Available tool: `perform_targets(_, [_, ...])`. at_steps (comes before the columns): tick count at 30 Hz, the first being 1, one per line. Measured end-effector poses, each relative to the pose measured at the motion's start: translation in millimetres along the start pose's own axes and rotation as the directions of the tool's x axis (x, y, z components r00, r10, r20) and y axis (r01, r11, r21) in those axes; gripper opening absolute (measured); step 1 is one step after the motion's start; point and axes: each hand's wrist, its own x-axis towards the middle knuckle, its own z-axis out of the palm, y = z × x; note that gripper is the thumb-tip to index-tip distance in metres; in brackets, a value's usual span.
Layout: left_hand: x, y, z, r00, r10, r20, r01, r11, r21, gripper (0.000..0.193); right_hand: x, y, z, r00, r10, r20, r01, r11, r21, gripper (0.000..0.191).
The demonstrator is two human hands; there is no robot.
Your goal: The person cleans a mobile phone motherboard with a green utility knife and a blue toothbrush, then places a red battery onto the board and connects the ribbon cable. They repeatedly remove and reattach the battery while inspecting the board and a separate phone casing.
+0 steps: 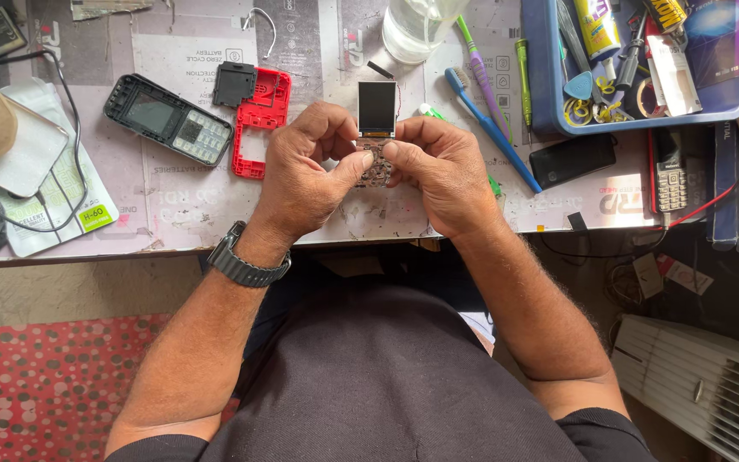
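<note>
Both hands hold a bare phone circuit board with a small dark screen at its top, just above the table's front edge. My left hand grips its lower left side, and a black watch sits on that wrist. My right hand pinches the lower right side, thumb on the keypad contacts. A black phone front cover with keypad lies to the left. Beside it rest a red phone frame and a small black part.
A blue tray of tools and glue tubes stands at the back right. Toothbrushes, a black battery, a small keypad phone and a clear glass lie around. Cables and plastic packets cover the left side.
</note>
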Motion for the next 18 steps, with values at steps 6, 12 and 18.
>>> perform_targets(6, [2,0,2,1.0,-0.006,-0.013,0.006,1.0,-0.011,0.024,1,2,-1,0.999,-0.03,-0.021,0.03,1.0,0.006,0.018])
perform_targets(12, [3,0,2,0.995,0.025,-0.095,-0.004,0.977,0.215,0.028,3,1,5,0.995,-0.096,-0.026,0.093,0.993,-0.074,0.018])
perform_targets(18, [3,8,3,0.991,0.092,-0.099,-0.059,0.953,0.297,0.026,-2,-7,17,0.988,-0.152,-0.025,0.141,0.96,-0.241,0.022])
